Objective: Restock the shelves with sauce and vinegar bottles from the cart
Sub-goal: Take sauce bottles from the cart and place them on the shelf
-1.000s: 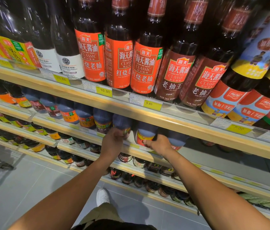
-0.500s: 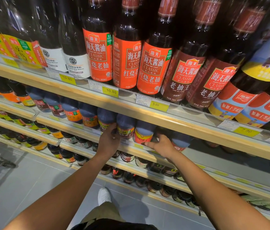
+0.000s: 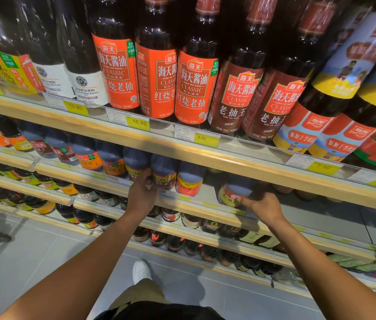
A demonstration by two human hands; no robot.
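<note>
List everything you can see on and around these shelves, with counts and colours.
orange-label bottles: three, orange, top shelf centre
dark-red-label bottles: two, dark red, right of those
white-label bottles: two, white, top shelf left
price tags: at least four, yellow, top shelf edge
blue-topped bottles: row, dark, second shelf, count unclear
red-label bottle: one, red, second shelf right
shoe: one, white, on floor
left hand: one, at the row, grip unclear
right hand: one, grips the red-label bottle

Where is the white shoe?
In the head view, the white shoe is low in the middle, on the grey floor, straight below the left hand in the picture.
</note>
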